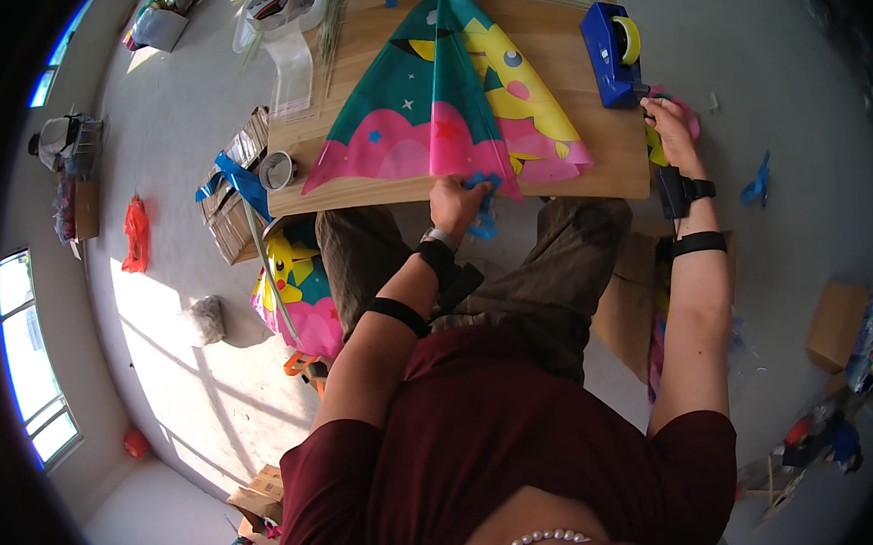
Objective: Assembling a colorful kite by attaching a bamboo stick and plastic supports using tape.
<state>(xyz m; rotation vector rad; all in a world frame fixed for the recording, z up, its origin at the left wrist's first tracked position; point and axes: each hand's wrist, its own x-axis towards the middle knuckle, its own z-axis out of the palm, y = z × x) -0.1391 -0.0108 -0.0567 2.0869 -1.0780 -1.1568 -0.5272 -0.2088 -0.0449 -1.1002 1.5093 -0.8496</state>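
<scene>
A triangular kite (381,147) in green, pink and yellow, printed with a cartoon figure, lies on the wooden table with a fold down its middle. My left hand (456,204) is closed at the kite's lower edge, by the middle fold. A crumpled blue plastic strip (483,221) hangs beside its fingers. At the far right edge of the table stands a blue tape dispenser (607,61) with a yellow-cored roll. My right hand (673,132) pinches at the dispenser's cutting end; the tape between its fingers is hardly visible.
The wooden table (609,180) ends just before my knees. A roll-shaped ring (277,170) sits at its left corner, and a clear plastic bin (280,14) stands at the back left. Printed kite sheets (310,314) hang beside my left leg; an open cardboard box (623,297) stands on the right.
</scene>
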